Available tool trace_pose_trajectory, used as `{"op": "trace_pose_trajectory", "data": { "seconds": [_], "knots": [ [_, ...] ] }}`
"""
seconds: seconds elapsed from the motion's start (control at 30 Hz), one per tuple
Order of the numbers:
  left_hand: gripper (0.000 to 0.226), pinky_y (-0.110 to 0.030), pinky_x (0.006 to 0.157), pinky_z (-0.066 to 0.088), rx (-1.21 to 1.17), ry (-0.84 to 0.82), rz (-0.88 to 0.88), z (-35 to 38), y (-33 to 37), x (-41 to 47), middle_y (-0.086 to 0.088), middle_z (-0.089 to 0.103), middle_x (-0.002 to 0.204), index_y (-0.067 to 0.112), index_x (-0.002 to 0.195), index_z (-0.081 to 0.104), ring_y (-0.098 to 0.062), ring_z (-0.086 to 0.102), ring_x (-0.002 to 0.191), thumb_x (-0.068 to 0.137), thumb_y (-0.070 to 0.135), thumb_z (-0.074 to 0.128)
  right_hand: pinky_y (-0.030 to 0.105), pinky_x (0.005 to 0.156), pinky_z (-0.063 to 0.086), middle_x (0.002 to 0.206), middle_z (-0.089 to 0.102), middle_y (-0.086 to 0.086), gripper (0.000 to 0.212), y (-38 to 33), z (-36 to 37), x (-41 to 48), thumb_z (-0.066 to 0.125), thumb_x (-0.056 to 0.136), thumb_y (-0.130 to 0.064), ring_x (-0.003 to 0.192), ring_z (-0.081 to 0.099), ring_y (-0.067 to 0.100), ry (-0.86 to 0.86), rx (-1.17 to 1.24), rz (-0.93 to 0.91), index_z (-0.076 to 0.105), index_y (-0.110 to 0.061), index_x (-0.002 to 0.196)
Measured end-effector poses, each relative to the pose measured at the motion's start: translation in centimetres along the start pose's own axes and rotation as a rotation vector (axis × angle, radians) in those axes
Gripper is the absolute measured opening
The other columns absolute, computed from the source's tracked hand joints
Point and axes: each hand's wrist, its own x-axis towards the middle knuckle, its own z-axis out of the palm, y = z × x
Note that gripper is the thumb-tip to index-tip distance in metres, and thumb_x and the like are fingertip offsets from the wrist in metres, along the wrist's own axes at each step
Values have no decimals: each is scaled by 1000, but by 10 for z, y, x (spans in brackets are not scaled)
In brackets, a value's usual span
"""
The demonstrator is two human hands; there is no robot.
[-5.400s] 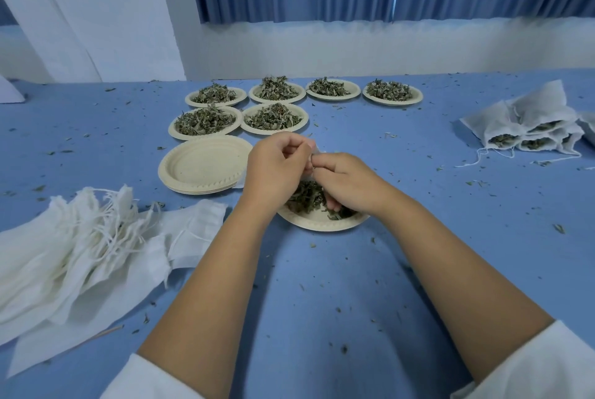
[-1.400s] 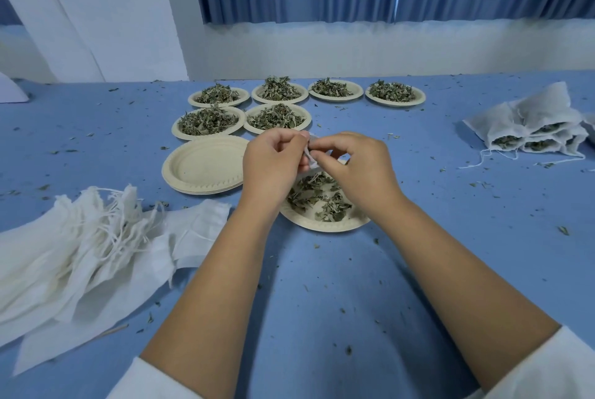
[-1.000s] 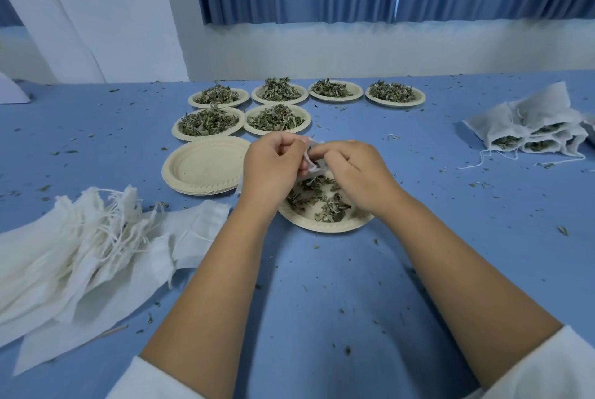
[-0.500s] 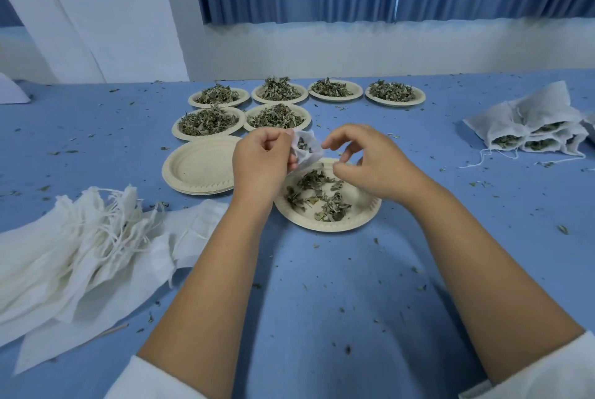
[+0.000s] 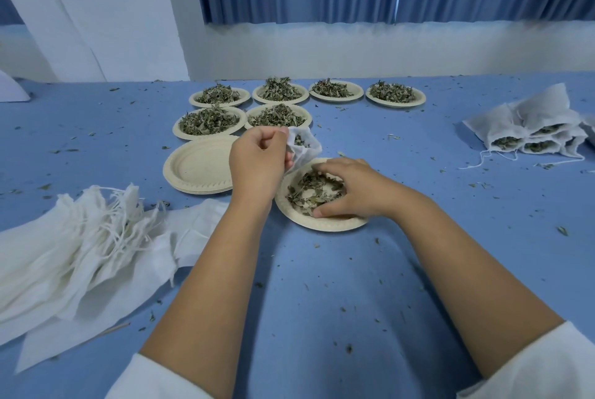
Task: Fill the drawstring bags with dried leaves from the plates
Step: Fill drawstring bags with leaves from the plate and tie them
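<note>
Drawstring bag (image 5: 304, 147), small, white and of thin cloth, sits just above the middle of the frame with a few green bits showing inside its gaping mouth. The mouth faces up and slightly right, and the long axis runs steeply down and left, where the bottom end slips out of sight behind the fingers. The left hand (image 5: 257, 162) pinches the bag's left rim and side, so the bag hangs to the right of that grip, just above the far rim of the near paper plate (image 5: 325, 225). The blue table (image 5: 322, 295) is scattered with leaf crumbs. At lower left lies a big pile of empty bags (image 5: 80, 237) with tangled strings; at the right edge, a smaller heap of filled bags (image 5: 531, 128). A stack of empty plates (image 5: 199, 170) sits left of the hands, and six heaped plates (image 5: 206, 121) lie beyond. The right hand (image 5: 351, 189) rests in the near plate, fingers and thumb curled round a clump of dried leaves (image 5: 306, 191).
</note>
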Motion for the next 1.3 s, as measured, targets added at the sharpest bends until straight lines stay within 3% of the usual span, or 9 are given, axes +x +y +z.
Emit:
{"op": "trace_pose_trajectory", "data": {
  "seconds": [0.2, 0.33, 0.47, 0.57, 0.67, 0.9, 1.07, 1.2, 1.3],
  "knots": [
    [16, -31, 67, 57, -5, 14, -7, -1, 2, 0, 7, 58, 51, 18, 81, 67, -6, 55, 50, 95, 13, 60, 28, 110, 29, 139, 52, -2, 68, -10, 9, 9, 76, 78, -47, 130, 42, 17, 64, 15, -111, 53, -25, 138],
    [18, -32, 69, 57, 9, 10, -6, 0, 2, -1, 7, 58, 50, 18, 80, 68, -6, 54, 49, 95, 13, 60, 5, 80, 35, 106, 61, -19, 38, -9, 11, 8, 79, 79, -32, 102, 52, 2, 107, 116, -128, 69, -27, 116],
    [20, -31, 67, 56, 8, 10, -3, 0, 2, -1, 8, 58, 49, 20, 79, 67, -5, 54, 48, 95, 12, 60, 21, 68, 43, 81, 59, -14, 18, -5, 7, 4, 80, 79, -30, 76, 53, 6, 148, 116, -51, 72, -30, 95],
    [21, -31, 67, 56, 16, 5, 1, 0, 3, -2, 8, 58, 49, 20, 78, 66, -4, 53, 48, 95, 12, 59, 10, 56, 37, 73, 55, -16, 15, -4, 2, 0, 81, 78, -27, 65, 52, -2, 170, 137, -40, 71, -31, 88],
    [20, -33, 69, 56, 15, 1, 3, 0, 3, -2, 8, 57, 48, 18, 78, 66, -6, 53, 49, 95, 13, 60, 4, 56, 37, 70, 58, -19, 15, -4, -6, -3, 81, 77, -24, 59, 52, -12, 236, 250, -32, 71, -31, 85],
    [20, -40, 75, 57, 68, 5, 35, -1, 2, -1, 9, 58, 49, 20, 77, 67, -7, 54, 51, 95, 14, 60, 11, 61, 41, 73, 59, -8, 15, -7, -22, -11, 81, 77, -17, 60, 47, 5, 329, 577, -18, 75, -22, 89],
    [16, -37, 71, 57, 101, -8, 54, 0, -1, -1, 10, 59, 49, 19, 82, 69, -3, 54, 49, 95, 15, 60, 11, 61, 46, 85, 70, 6, 14, -8, -34, -17, 80, 78, -14, 69, 58, 6, 422, 799, -37, 75, -18, 90],
    [12, -32, 64, 54, 202, -47, 136, 2, -4, -3, 7, 61, 56, 18, 84, 70, -5, 55, 52, 94, 19, 61, 11, 54, 41, 76, 69, -6, 11, -8, -33, -16, 79, 79, -15, 53, 46, 5, 529, 756, -16, 74, -19, 89],
    [11, -26, 62, 50, 282, -88, 192, 5, -5, -5, 5, 63, 63, 19, 84, 70, -8, 57, 58, 92, 21, 63, 14, 54, 38, 64, 62, -21, 11, -9, -28, -12, 79, 79, -18, 53, 39, 8, 575, 653, -16, 74, -22, 87]
  ]
}}
